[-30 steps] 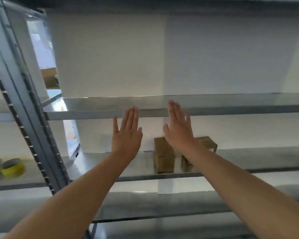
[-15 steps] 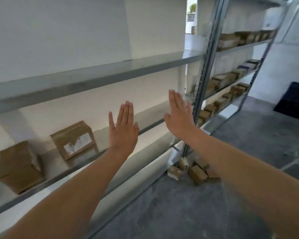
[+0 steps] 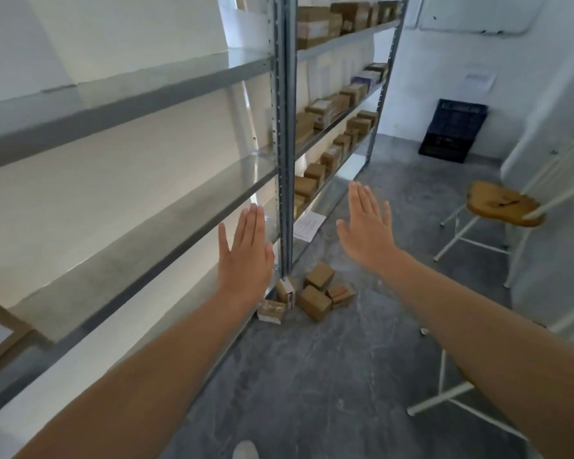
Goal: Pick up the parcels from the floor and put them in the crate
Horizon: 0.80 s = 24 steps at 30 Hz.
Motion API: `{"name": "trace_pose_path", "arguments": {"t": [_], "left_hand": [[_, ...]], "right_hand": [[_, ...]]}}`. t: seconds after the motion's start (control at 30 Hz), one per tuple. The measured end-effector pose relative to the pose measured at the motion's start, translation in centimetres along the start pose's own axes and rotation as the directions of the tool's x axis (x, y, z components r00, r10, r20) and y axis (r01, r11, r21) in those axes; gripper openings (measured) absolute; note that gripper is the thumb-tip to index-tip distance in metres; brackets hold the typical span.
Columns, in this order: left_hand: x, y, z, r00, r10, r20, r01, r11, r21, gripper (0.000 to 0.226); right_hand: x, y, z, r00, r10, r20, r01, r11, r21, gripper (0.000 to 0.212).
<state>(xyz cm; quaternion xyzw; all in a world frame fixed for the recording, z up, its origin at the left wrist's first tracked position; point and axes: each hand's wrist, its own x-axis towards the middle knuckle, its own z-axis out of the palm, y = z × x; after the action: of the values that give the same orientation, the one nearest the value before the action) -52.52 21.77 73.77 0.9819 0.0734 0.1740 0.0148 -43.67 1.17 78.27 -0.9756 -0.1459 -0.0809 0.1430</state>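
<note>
Bare floor (image 3: 312, 376) is lying open up to the parcels (image 3: 307, 294), which are crowding the shelf post (image 3: 285, 160); a chair (image 3: 504, 207) is standing well right, the crate (image 3: 453, 135) sitting unobstructed beyond

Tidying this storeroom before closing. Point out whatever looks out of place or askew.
A heap of parcels lies on the grey floor at the foot of the shelf upright, tumbled at mixed angles, while other boxes sit in rows on the shelves. The dark crate stands at the far wall. Both hands, left and right, are open and empty.
</note>
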Motion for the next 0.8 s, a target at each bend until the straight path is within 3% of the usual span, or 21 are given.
{"name": "trace_pose_path", "arguments": {"t": [0.3,0.57,0.67,0.8], "left_hand": [[6.7,-2.1,7.7,0.995,0.063,0.076,-0.052,0.989,-0.139,0.064],[13.7,-6.2,14.1,0.981,0.095,0.170,-0.074,0.989,-0.129,0.064],[14.6,-5.5,16.4,0.969,0.090,0.232,-0.056,0.987,-0.150,0.066],[16.9,-2.0,19.2,0.934,0.193,0.300,-0.115,0.959,-0.258,0.063]], "right_hand": [[6.5,1.4,3.8,0.984,0.159,0.075,-0.156,0.986,-0.053,0.071],[13.3,1.5,7.3,0.956,0.265,0.126,-0.257,0.964,-0.073,0.072],[14.6,2.8,8.2,0.953,0.274,0.129,-0.270,0.962,-0.045,0.072],[16.5,6.9,9.6,0.945,0.305,0.116,-0.299,0.952,-0.070,0.072]]}}
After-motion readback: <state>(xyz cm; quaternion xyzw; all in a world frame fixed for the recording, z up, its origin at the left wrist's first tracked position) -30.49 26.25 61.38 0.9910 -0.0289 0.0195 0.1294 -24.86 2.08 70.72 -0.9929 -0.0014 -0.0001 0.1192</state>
